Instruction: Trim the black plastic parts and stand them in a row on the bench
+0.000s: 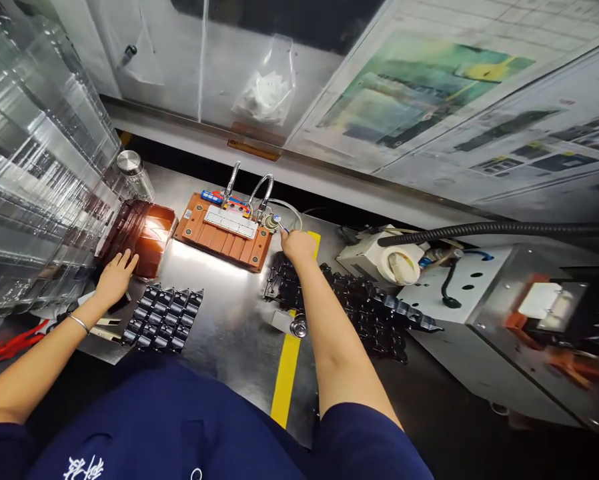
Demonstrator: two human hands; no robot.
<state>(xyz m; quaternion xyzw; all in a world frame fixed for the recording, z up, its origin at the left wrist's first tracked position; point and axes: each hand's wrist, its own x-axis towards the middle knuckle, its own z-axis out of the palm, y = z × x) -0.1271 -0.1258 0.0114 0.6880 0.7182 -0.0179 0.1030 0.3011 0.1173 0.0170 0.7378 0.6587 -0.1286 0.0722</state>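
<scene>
My left hand point(115, 277) lies with its fingers stretched out at the front edge of a stack of amber, see-through sheets or trays point(157, 233). My right hand point(298, 247) is closed at the right end of a brown fixture block point(217, 243). Its fingertips are by a small round metal fitting point(269, 222) with a blue part; what they grip is too small to make out. A white perforated strip point(231, 221) lies across the block, under bent metal hoses point(265, 189). A black ribbed plastic part point(164, 317) rests near my left hand.
More black ribbed parts point(369, 310) lie under and beyond my right forearm. Stacked clear plastic trays point(34, 167) rise at the left, by a steel-lidded jar point(132, 170). A metal-cased machine point(479, 320) with a black corrugated hose point(479, 230) stands at right. Yellow tape point(285, 380) marks the bench.
</scene>
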